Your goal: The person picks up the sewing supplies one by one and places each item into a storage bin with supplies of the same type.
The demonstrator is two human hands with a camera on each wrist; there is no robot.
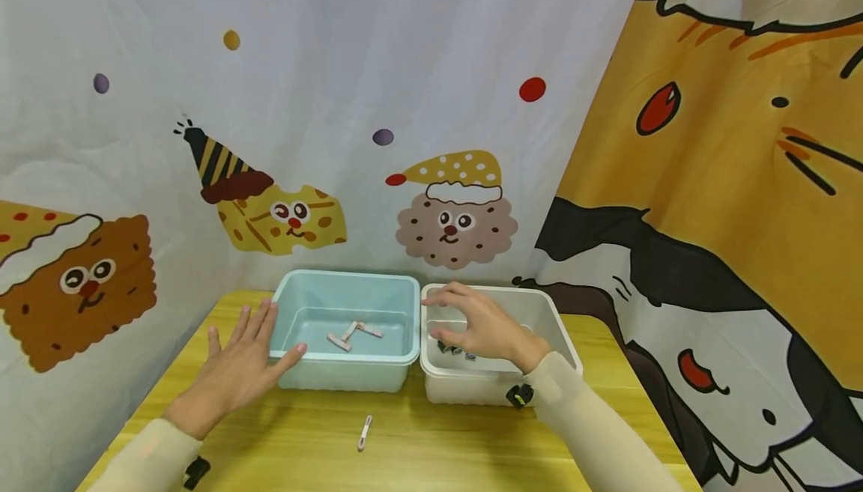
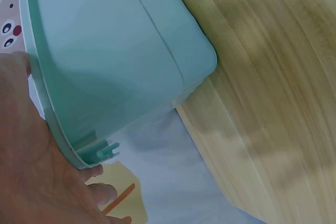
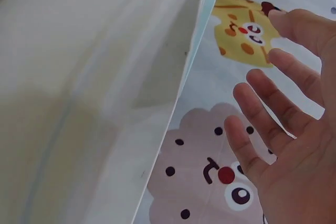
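Observation:
My left hand [image 1: 240, 363], fingers straight and spread, lies at the front left corner of the light blue plastic bin [image 1: 347, 374]. In the left wrist view the hand [image 2: 50, 153] is right against the bin's rim. On the bin's floor are small pale pink strip-like pieces [image 1: 339, 341]. My right hand [image 1: 482, 323] hovers over the white plastic bin [image 1: 472, 389], fingers apart and loosely bent, holding nothing. Beneath it, partly hidden, are small dark pieces [image 1: 456, 350]. A small slim white piece with looped ends [image 1: 365, 433] lies on the table in front of the bins.
Both bins stand side by side on a yellow wood-grain table [image 1: 303, 447], close to the back edge. A white cloth with cartoon prints [image 1: 303, 65] hangs behind, and an orange cartoon cloth [image 1: 728, 140] hangs on the right. Small black devices [image 1: 520, 395] are at both sleeves.

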